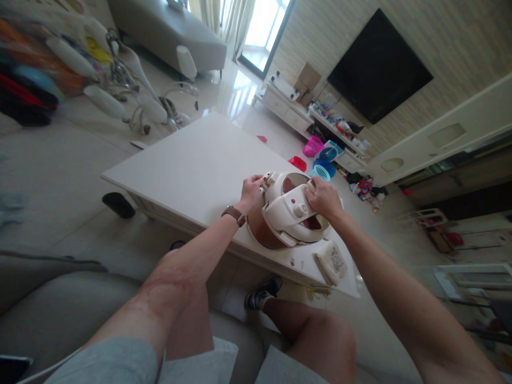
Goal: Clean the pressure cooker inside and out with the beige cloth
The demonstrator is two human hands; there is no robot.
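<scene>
Living rm w/ pale tiled floor; a low white surface [192,170] stood before the seated person. Near its front right edge sat a cooker [260,230], brown body, w/ a cream lid [286,210] askew on top. L hand [251,189] reached fwd on a straight forearm, watch [234,214] on wrist, its grip clamped on the lid's left end. R hand [323,198], knuckles up, had its grip closed over the lid's far right rim. A loose cream part [330,261] lay just beside the cooker. Plastic baskets [320,160] sat on the floor beyond, a TV [378,66] on the wall.
</scene>
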